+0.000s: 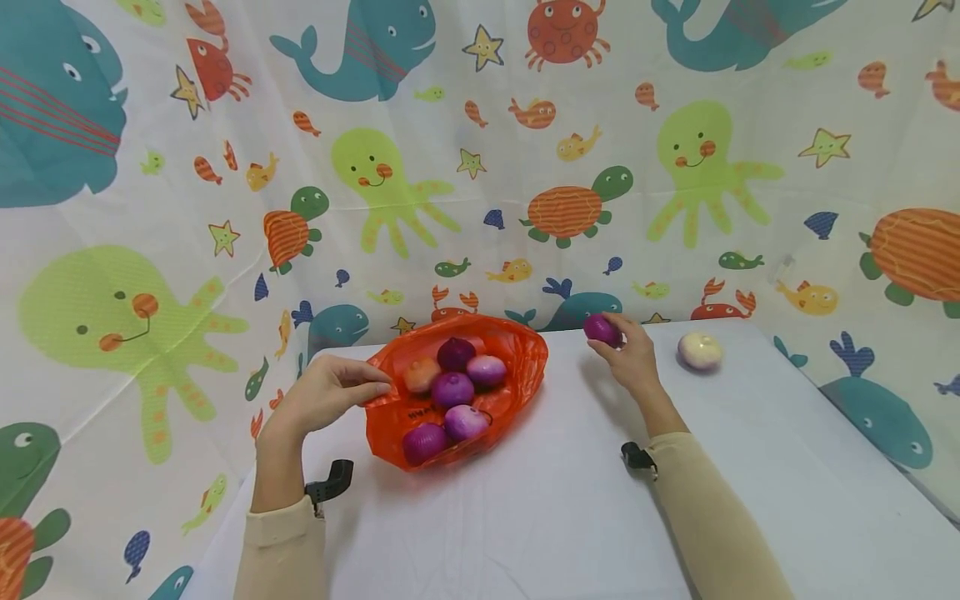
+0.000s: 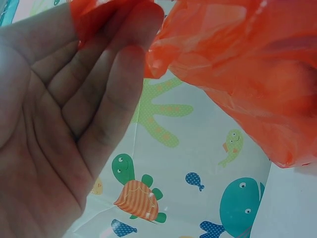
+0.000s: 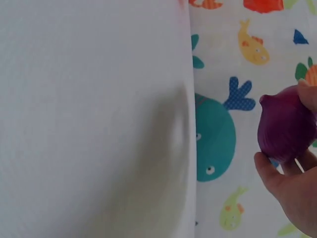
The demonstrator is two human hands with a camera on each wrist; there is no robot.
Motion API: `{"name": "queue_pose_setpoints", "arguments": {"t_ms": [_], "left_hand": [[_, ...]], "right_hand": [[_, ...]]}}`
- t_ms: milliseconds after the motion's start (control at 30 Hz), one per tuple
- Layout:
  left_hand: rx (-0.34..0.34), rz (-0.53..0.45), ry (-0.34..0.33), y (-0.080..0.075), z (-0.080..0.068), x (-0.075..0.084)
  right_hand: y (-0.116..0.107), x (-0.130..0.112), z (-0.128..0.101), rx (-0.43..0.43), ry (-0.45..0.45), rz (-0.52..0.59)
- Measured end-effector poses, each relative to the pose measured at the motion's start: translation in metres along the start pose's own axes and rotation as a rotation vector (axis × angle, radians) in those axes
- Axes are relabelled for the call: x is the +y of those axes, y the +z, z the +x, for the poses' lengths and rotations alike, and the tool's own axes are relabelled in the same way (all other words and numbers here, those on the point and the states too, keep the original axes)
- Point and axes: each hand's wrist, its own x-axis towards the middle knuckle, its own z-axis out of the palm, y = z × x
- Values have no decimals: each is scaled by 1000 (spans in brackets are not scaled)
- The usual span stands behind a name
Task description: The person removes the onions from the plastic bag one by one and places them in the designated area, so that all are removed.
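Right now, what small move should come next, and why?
Probably carry the round purple onion in the right hand toward the open orange-red plastic bag: the left hand pinches its rim, and six round onions lie inside.

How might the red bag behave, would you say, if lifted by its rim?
The red bag looks floppy, its thin film creasing near the left hand that holds it. It would likely sag under the onions inside, and those rounded onions might roll.

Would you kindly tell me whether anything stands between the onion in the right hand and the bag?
Nothing visible stands between that onion and the bag; the left hand pinches the bag's opposite edge, out of the way.
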Motion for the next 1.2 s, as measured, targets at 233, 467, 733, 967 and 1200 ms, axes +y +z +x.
{"name": "queue_pose_setpoints", "arguments": {"t_ms": [233,467,733,967,1200], "left_hand": [[1,-4,2,0,0,-1],[-1,-15,4,-1,0,-2],[0,-8,24,-1,1,-1],[-3,-9,19,-3,0,0],[-3,-8,18,-2,0,0]], "right_hand": [[-8,11,1,19,80,8],[-14,18,1,28,121,0],[-24,28,3,52,107,-36],[-33,32,4,74,170,-31],[-40,35,0,67,267,-20]]}}
